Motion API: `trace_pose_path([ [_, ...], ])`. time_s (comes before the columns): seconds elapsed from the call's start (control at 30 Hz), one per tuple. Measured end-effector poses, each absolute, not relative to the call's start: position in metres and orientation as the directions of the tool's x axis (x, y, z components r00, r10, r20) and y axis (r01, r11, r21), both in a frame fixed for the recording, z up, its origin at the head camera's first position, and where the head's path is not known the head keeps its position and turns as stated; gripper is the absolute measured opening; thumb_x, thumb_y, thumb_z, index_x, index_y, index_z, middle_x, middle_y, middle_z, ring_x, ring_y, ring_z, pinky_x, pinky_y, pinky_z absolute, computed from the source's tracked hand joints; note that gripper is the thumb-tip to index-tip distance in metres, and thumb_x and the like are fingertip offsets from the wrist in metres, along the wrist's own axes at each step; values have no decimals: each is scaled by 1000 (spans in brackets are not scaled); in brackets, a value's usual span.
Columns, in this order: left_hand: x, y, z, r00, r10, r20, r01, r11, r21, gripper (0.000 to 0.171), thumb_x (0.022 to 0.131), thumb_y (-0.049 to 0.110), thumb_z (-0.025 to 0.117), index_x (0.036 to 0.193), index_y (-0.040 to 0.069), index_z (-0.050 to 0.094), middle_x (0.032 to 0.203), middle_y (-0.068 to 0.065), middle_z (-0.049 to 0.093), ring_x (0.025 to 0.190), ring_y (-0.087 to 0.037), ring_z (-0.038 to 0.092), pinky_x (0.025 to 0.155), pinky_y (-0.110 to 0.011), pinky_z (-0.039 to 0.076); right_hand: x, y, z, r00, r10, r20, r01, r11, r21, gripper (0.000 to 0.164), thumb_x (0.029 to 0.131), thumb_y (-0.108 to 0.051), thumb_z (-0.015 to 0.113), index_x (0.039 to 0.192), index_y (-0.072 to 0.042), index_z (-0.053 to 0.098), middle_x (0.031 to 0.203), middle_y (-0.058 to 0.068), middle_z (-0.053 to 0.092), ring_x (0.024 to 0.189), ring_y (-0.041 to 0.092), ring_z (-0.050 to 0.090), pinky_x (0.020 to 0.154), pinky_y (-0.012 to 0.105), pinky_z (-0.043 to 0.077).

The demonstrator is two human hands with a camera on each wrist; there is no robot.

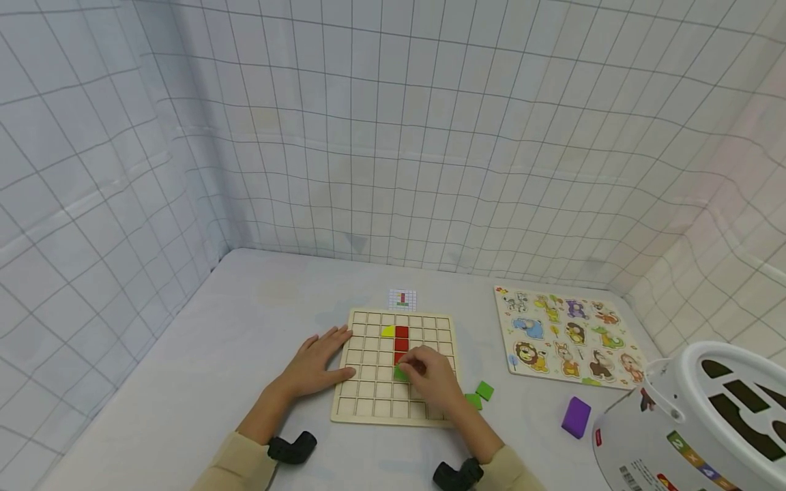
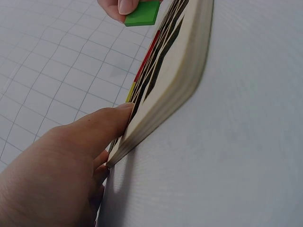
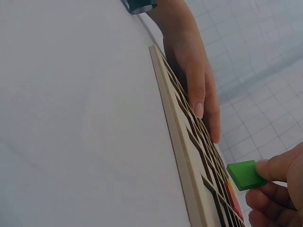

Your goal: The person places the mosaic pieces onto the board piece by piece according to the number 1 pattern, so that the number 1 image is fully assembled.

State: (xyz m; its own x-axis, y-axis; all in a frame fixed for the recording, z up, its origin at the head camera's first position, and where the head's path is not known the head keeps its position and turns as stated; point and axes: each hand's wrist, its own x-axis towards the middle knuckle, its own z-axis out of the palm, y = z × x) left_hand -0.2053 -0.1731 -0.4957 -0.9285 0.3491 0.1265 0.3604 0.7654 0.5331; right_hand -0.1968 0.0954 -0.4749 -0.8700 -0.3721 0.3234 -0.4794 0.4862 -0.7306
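A wooden grid board (image 1: 368, 392) lies on the table, with a column of red square tiles (image 1: 402, 344) and a yellow tile (image 1: 388, 331) beside the top one. My right hand (image 1: 434, 378) pinches a green square tile (image 3: 245, 174) between thumb and fingers, over the board just below the red column. My left hand (image 1: 316, 365) rests along the board's left edge, fingers extended, the thumb (image 2: 102, 124) touching the rim. Two loose green tiles (image 1: 484, 390) lie by the board's right edge, partly behind the right forearm.
A small printed pattern card (image 1: 402, 300) lies behind the board. To the right are an animal puzzle board (image 1: 568, 337), a purple block (image 1: 576, 417) and a white bucket (image 1: 638, 436) with a cut-out lid. Grid-patterned cloth walls (image 1: 393, 136) enclose the table.
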Motion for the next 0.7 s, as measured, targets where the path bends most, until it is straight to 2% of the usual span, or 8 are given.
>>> trace_pose_path([
  [0.27,-205,-173,-496,-923,359,137,373,752,543,80,88,48,64,149,2,38,153,-15,36,143,-36,27,112,-60,16,-196,89,-477,-868,-391,307,-476,477,-739,5,94,-12,66,93,-9,69,86,-8,61,76,11,51,66,24,46],
  [0.7,-204,-174,-494,-923,357,143,374,748,549,79,89,48,63,149,2,39,153,-16,37,142,-36,28,112,-60,16,-201,74,-478,-849,-438,297,-496,467,-731,5,94,-13,67,94,-10,71,90,-5,64,77,8,52,69,24,47],
])
